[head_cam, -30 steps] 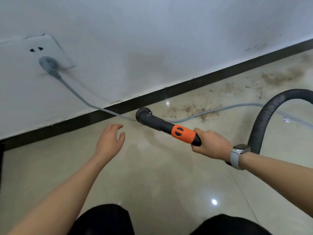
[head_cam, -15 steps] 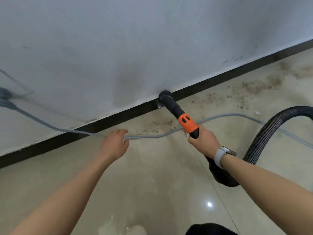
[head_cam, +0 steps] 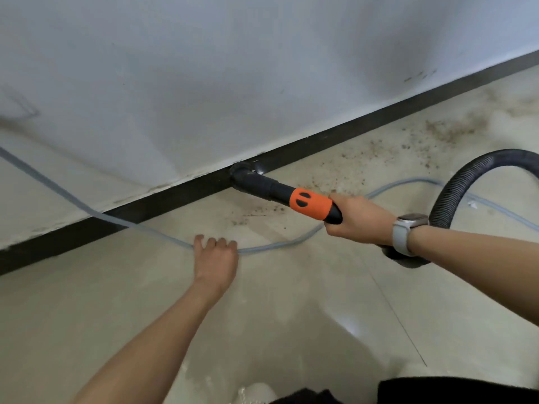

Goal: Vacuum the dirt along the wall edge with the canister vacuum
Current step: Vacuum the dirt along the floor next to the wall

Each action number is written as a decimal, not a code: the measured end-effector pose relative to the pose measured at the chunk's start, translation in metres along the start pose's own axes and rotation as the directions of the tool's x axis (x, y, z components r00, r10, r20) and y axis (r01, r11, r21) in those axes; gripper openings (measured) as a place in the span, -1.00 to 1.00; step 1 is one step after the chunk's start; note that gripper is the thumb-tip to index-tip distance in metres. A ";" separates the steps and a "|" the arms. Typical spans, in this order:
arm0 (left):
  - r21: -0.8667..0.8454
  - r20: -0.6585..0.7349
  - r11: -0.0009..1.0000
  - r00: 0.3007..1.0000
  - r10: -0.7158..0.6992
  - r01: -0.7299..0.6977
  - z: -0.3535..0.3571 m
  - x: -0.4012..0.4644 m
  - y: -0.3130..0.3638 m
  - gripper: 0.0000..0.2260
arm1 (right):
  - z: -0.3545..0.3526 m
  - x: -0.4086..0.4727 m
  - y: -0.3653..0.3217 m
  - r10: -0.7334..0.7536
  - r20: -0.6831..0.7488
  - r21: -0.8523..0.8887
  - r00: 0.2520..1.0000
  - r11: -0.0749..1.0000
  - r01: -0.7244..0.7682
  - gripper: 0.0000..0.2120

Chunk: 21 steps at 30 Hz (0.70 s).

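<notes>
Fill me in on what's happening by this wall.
A person is vacuuming along the black baseboard. The right hand grips the orange-and-black vacuum handle, with the nozzle at the baseboard. The left hand holds the grey power cord on the floor. Brown dirt lies along the wall to the right.

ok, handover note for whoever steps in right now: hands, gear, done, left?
Left hand: fingers curled over the grey power cord on the floor.
Right hand: grips the black vacuum wand with orange collar; its nozzle sits at the black baseboard.
The ribbed black hose loops off to the right.
Done: can't tell.
Left: brown dirt scattered right of the nozzle, thicker farther right.
</notes>
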<state>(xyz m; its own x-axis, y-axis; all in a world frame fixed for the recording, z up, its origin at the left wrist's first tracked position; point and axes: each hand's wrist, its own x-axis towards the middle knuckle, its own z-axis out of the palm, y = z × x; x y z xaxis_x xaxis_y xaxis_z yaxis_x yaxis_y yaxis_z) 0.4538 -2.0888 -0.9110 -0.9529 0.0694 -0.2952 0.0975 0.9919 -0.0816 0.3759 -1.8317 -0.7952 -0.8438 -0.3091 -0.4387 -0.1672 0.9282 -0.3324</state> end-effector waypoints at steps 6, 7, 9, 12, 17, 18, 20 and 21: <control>-0.165 -0.129 0.976 0.985 0.119 -0.140 0.006 -0.054 0.027 -0.79 | 0.028 0.001 -0.010 -0.063 0.173 0.029 0.983 0.998 0.059 -0.84; -0.191 -0.131 0.971 0.984 0.122 -0.146 0.008 -0.064 0.026 -0.78 | 0.035 -0.004 -0.008 -0.076 0.191 0.005 0.979 0.997 0.077 -0.84; -0.237 -0.148 0.960 0.983 0.113 -0.146 0.014 -0.084 0.021 -0.77 | 0.049 -0.013 -0.003 -0.106 0.222 -0.046 0.969 0.992 0.119 -0.84; -0.268 -0.162 0.954 0.982 0.094 -0.135 0.029 -0.109 -0.003 -0.78 | 0.062 -0.022 0.004 -0.139 0.254 -0.065 0.957 0.985 0.161 -0.84; -0.222 0.006 0.975 1.000 0.014 -0.012 0.050 -0.136 -0.051 -0.76 | 0.067 -0.024 0.002 -0.182 0.263 -0.048 0.948 0.978 0.201 -0.83; -0.245 0.064 0.968 0.997 -0.038 0.053 0.052 -0.137 -0.056 -0.81 | 0.069 -0.023 -0.001 -0.196 0.264 -0.048 0.945 0.975 0.215 -0.83; -0.274 0.125 0.946 0.982 -0.141 0.171 0.055 -0.133 -0.061 -0.91 | 0.077 -0.020 -0.012 -0.240 0.263 -0.044 0.934 0.964 0.261 -0.82; -0.278 0.159 0.936 0.972 -0.174 0.213 0.057 -0.130 -0.060 -0.86 | 0.082 -0.017 -0.020 -0.267 0.266 -0.044 0.926 0.956 0.288 -0.82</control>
<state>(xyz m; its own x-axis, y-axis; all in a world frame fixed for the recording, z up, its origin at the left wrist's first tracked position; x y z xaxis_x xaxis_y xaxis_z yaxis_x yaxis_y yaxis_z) 0.5878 -2.1633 -0.9221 -0.8974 -0.1221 -0.4240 -0.1919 0.9733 0.1258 0.4350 -1.8616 -0.8497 -0.6015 -0.5895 -0.5392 -0.4256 0.8076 -0.4082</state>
